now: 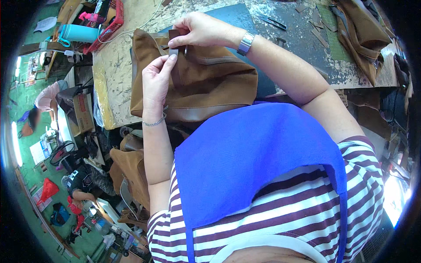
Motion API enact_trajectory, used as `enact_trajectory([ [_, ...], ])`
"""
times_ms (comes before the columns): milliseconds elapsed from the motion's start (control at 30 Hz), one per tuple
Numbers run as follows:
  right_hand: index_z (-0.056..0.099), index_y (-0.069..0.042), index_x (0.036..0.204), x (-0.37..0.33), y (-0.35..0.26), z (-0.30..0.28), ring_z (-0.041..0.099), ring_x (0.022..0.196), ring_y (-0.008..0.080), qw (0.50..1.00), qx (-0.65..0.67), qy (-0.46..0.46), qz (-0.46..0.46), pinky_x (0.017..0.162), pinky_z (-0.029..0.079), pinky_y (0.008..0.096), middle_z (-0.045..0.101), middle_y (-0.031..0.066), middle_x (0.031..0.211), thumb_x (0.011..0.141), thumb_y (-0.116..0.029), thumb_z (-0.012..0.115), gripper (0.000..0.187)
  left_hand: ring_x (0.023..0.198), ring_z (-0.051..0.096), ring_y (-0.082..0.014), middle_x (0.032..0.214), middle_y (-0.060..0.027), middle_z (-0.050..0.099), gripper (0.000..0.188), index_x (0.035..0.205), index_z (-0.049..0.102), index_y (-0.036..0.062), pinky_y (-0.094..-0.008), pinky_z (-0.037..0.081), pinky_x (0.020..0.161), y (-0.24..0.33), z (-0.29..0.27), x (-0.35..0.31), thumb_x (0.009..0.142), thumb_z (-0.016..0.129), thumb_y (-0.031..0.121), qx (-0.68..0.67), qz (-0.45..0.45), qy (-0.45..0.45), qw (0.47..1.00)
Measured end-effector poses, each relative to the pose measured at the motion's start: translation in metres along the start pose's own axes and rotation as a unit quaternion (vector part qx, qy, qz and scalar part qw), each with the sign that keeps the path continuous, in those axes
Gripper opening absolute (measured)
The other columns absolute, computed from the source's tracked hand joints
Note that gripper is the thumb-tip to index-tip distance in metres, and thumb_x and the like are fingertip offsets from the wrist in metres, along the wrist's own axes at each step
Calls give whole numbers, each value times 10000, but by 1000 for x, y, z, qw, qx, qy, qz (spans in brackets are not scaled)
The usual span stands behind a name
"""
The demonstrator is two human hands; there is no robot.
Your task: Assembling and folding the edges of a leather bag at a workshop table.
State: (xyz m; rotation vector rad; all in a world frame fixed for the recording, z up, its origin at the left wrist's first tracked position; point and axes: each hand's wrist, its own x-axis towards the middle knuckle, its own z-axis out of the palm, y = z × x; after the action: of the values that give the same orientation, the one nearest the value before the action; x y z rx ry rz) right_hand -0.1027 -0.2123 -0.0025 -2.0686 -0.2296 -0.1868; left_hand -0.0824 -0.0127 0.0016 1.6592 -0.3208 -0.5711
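Observation:
A brown bag [219,90] with dark leather trim lies on the worktable in front of me. My left hand [157,81] is closed, pinching the lower part of a short dark strap [174,51] between thumb and fingertips. Just above it, my right hand [195,30] is closed on the upper end of the same strap, thumb laid over it. A small metal ring [186,50] shows beside the strap, under the right hand. The strap's underside and the curled fingertips are hidden.
Scissors-like tool [272,21] and leather scraps [319,37] lie on the worn worktable [116,61]. A second brown bag [359,33] lies at right. A red basket [115,27] and turquoise bottle [80,33] stand at far left. Other people work beyond the left edge.

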Motion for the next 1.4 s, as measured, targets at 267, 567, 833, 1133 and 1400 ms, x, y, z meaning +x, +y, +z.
enact_trajectory([
  [267, 638, -9, 915, -7, 4, 4, 572, 650, 112, 999, 25, 21, 25, 629, 474, 271, 637, 63, 712, 801, -291, 714, 313, 702, 544, -25, 795, 21, 637, 110, 903, 679, -5, -161, 413, 635, -13, 6, 9, 847, 661, 88, -43, 19, -5, 999],
  [567, 631, -60, 1075, -123, 110, -117, 586, 969, 336, 876, -429, 108, 193, 843, 478, 407, 630, 164, 1036, 785, -329, 678, 398, 677, 528, -15, 777, 30, 630, 69, 861, 685, 12, -162, 404, 608, -19, 9, -2, 823, 679, 68, -94, 27, 23, 995],
  [833, 611, -39, 1091, -139, 106, -115, 588, 752, 195, 921, -141, 205, 300, 693, 470, 306, 609, 115, 866, 928, -236, 442, 307, 640, 512, -13, 735, 41, 622, 75, 828, 689, 14, -165, 394, 570, -21, 11, -2, 819, 686, 88, -113, 30, 0, 993],
  [1133, 606, -9, 983, -87, -63, 3, 534, 823, 145, 951, 211, -34, 224, 796, 454, 275, 609, 58, 924, 986, -408, 377, 460, 672, 567, -38, 762, 5, 652, 75, 853, 687, 23, -176, 433, 620, -24, 7, -5, 833, 664, 92, -109, 18, -21, 994],
  [1400, 595, -37, 953, -85, -49, 6, 415, 605, 59, 974, 109, -8, 200, 532, 380, 226, 468, -21, 676, 981, -439, 383, 455, 651, 515, -13, 741, 35, 625, 89, 843, 694, 2, -160, 398, 580, -26, 11, -14, 829, 678, 88, -120, 41, -16, 992],
])
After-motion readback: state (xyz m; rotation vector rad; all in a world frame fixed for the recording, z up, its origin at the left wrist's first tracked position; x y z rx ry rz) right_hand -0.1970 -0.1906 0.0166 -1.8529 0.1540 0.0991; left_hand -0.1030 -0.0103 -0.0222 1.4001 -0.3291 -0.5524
